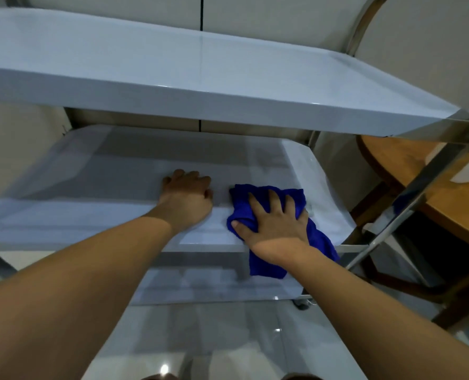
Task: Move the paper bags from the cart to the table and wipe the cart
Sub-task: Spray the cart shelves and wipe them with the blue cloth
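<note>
Here the right hand [275, 223] lies flat and spread on a blue cloth [266, 212], pressing it onto the near right part of the cart's middle shelf [118, 187], thumb pinching the cloth's left edge. The left hand [186, 198] rests just beside it with the fingers curled under, knuckles on the shelf, holding nothing that shows. No paper bags are on any shelf in view, so that part of the task looks finished; white shapes on the wooden table [447, 209] to the right, behind the cart frame [419, 187], may be the bags, but they are too cut off to tell.

The risks, as I judge them, sit at the near edge. A tail of the cloth hangs over the shelf lip toward the bottom shelf [214, 286] — a stroke away from the body could drag the bunched part out from under the palm, leaving bare skin smearing the surface. The cart appears to stand on casters, with one visible low on the right; a hard push could roll it toward the table if the left hand does not brace. The top shelf [173, 64] overhangs closely — reaching to the back corners risks knocking a wrist against its underside, and those far corners are easy to miss.
</note>
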Demonstrator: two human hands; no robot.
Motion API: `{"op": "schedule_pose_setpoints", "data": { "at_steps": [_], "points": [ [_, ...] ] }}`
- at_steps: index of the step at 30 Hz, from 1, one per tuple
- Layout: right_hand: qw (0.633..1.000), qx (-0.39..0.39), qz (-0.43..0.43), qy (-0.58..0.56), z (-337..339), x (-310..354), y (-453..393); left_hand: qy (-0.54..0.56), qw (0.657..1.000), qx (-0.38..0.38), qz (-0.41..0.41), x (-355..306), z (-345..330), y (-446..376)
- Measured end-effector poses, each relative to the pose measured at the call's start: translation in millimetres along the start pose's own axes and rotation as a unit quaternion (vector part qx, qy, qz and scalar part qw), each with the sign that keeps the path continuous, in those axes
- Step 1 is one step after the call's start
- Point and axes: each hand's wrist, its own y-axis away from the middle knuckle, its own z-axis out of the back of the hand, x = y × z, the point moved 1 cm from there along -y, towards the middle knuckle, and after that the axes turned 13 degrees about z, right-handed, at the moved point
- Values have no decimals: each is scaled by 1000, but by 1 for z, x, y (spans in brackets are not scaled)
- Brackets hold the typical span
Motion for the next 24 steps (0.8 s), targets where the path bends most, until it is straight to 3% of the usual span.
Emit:
{"op": "schedule_pose_setpoints", "data": {
  "at_steps": [12, 19, 24],
  "points": [
    [999, -31, 28, -13, 3, 7, -126, 7, 1000, 12, 13, 6, -16, 1],
    [998, -45, 29, -34, 19, -9, -227, 50, 994, -101, -5, 10, -33, -2],
    [988, -87, 40, -119, 36, 0, -263, 54, 993, -101, -6, 10, -33, -2]
  ]
}}
